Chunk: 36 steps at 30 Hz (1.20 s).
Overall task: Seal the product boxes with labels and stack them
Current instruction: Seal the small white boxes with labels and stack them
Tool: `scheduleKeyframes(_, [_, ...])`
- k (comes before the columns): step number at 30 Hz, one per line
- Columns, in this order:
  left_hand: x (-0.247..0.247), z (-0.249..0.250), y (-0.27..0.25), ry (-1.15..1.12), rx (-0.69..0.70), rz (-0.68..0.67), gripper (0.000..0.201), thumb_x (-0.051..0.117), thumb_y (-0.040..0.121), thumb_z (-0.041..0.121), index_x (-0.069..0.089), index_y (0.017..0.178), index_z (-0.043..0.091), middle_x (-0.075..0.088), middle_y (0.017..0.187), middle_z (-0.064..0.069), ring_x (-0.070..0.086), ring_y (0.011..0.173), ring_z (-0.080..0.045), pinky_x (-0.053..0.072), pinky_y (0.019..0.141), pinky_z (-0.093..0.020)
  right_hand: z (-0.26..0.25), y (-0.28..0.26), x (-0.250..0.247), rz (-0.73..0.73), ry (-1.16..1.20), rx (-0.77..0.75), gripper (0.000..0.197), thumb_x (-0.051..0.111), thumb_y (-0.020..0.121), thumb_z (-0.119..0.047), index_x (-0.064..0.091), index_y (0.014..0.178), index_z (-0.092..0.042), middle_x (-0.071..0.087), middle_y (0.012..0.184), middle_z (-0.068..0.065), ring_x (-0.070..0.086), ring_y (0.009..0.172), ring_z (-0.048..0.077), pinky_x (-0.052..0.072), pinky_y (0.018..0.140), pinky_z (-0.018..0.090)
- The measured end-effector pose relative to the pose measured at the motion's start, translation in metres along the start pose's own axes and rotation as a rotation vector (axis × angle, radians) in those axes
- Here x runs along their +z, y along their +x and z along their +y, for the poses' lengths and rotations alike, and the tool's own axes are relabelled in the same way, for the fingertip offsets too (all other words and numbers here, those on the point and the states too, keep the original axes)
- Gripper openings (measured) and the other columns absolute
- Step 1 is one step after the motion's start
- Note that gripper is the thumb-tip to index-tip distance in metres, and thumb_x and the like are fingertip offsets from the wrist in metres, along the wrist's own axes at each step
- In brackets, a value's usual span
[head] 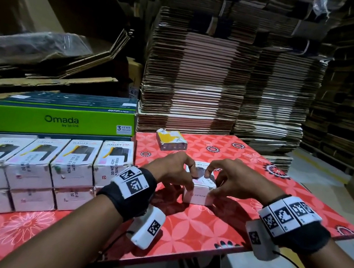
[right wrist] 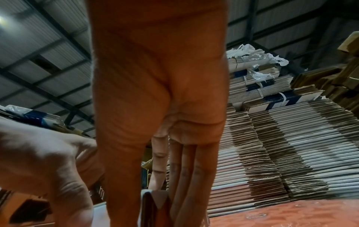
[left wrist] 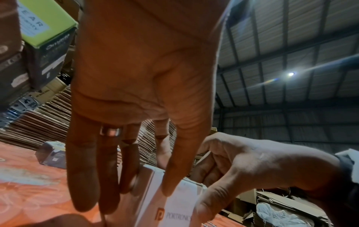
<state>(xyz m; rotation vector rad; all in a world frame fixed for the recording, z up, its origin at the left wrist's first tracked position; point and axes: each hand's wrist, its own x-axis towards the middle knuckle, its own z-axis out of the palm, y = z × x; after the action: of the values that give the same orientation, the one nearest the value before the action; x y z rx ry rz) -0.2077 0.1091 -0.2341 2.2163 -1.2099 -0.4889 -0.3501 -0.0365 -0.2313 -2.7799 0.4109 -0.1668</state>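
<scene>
Two hands, left hand [head: 173, 172] and right hand [head: 231, 180], pinch the small white cardboard product box [head: 199, 189] on the red floral bench [head: 203, 226], pressing its white seal label [head: 207, 180]. Uneven pressure could crease the label or skew it. Contents unseen; sealed white boxes [head: 33, 169] stack left.

Landmark: small white product box [head: 199, 189] mid red patterned table [head: 202, 228]. Left of it: two-tier block of white boxes [head: 33, 171] bars way. Behind: yellow-white carton [head: 171, 140], bare table between. Right, front: open tabletop.
</scene>
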Motion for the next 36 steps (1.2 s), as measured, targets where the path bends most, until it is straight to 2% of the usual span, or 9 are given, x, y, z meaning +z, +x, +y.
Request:
scheduleKeyframes(4, [-0.001,0.0,-0.001,-0.005,0.0,0.006,0.024,0.083,0.077,0.013,0.068,0.094,0.02,0.059,0.077,-0.002,0.057,0.064,-0.016,0.059,0.062,-0.034,0.001,0.0,0.0,-0.001,0.012,-0.003,0.047,0.091,0.073,-0.021,0.066,0.112,-0.021,0.075,0.083,-0.002,0.068,0.069,0.007,0.056,0.064,0.026])
scheduleKeyframes(9, [0.002,-0.001,-0.001,0.047,0.013,0.065,0.025,0.085,0.073,0.018,0.066,0.087,0.025,0.055,0.067,0.003,0.05,0.05,-0.011,0.039,0.043,-0.018,0.002,-0.002,-0.003,0.046,0.012,-0.007,0.039,0.09,0.075,-0.027,0.075,0.111,-0.025,0.075,0.078,-0.005,0.058,0.054,-0.009,0.044,0.053,0.008])
scheduleKeyframes(13, [0.004,0.002,-0.004,0.122,0.052,0.107,0.025,0.087,0.067,0.021,0.071,0.085,0.026,0.062,0.075,0.005,0.06,0.065,-0.012,0.043,0.054,-0.021,0.001,-0.006,-0.006,0.077,0.007,-0.022,0.034,0.086,0.081,-0.026,0.078,0.113,-0.023,0.058,0.061,-0.006,0.044,0.049,0.002,0.035,0.048,0.012])
scheduleKeyframes(16, [0.004,0.007,-0.005,0.17,0.097,0.127,0.023,0.087,0.065,0.017,0.073,0.082,0.024,0.067,0.094,0.002,0.065,0.081,-0.017,0.054,0.068,-0.027,0.001,-0.007,-0.007,0.069,0.013,-0.013,0.033,0.084,0.082,-0.027,0.078,0.114,-0.023,0.06,0.06,-0.013,0.05,0.047,-0.004,0.038,0.05,0.01])
scheduleKeyframes(18, [0.005,0.008,-0.006,0.181,0.107,0.132,0.024,0.086,0.064,0.015,0.072,0.082,0.022,0.069,0.089,0.0,0.067,0.077,-0.018,0.056,0.067,-0.029,-0.001,-0.009,-0.007,0.087,-0.013,-0.005,0.031,0.085,0.081,-0.03,0.078,0.112,-0.027,0.064,0.071,-0.018,0.054,0.054,-0.009,0.041,0.054,0.009])
scheduleKeyframes(20, [0.007,0.008,-0.007,0.178,0.1,0.141,0.025,0.085,0.065,0.013,0.072,0.086,0.02,0.067,0.078,0.002,0.064,0.066,-0.015,0.053,0.061,-0.027,-0.002,-0.011,-0.005,0.129,-0.032,-0.011,0.024,0.087,0.078,-0.032,0.08,0.101,-0.033,0.069,0.085,-0.015,0.058,0.067,-0.008,0.05,0.067,0.021])
scheduleKeyframes(23, [0.007,0.008,-0.006,0.19,0.107,0.159,0.027,0.085,0.064,0.016,0.073,0.087,0.019,0.064,0.078,0.005,0.06,0.067,-0.01,0.048,0.058,-0.024,-0.002,-0.009,-0.004,0.149,0.0,-0.048,0.015,0.09,0.074,-0.027,0.078,0.077,-0.035,0.077,0.088,-0.006,0.071,0.082,0.008,0.059,0.076,0.037])
scheduleKeyframes(30, [0.005,0.01,-0.005,0.188,0.097,0.141,0.026,0.087,0.062,0.017,0.073,0.084,0.021,0.066,0.078,0.005,0.062,0.067,-0.01,0.044,0.055,-0.023,0.005,-0.006,-0.003,0.107,0.098,-0.088,0.008,0.087,0.079,-0.02,0.081,0.085,-0.021,0.078,0.091,-0.005,0.074,0.077,0.004,0.063,0.076,0.037])
scheduleKeyframes(36, [0.005,0.012,-0.006,0.202,0.102,0.154,0.024,0.085,0.063,0.017,0.074,0.084,0.018,0.062,0.068,0.007,0.058,0.06,-0.01,0.042,0.053,-0.022,0.007,-0.004,-0.006,0.079,0.092,-0.108,0.006,0.081,0.086,-0.018,0.077,0.087,-0.022,0.077,0.092,-0.003,0.074,0.08,0.005,0.062,0.078,0.037])
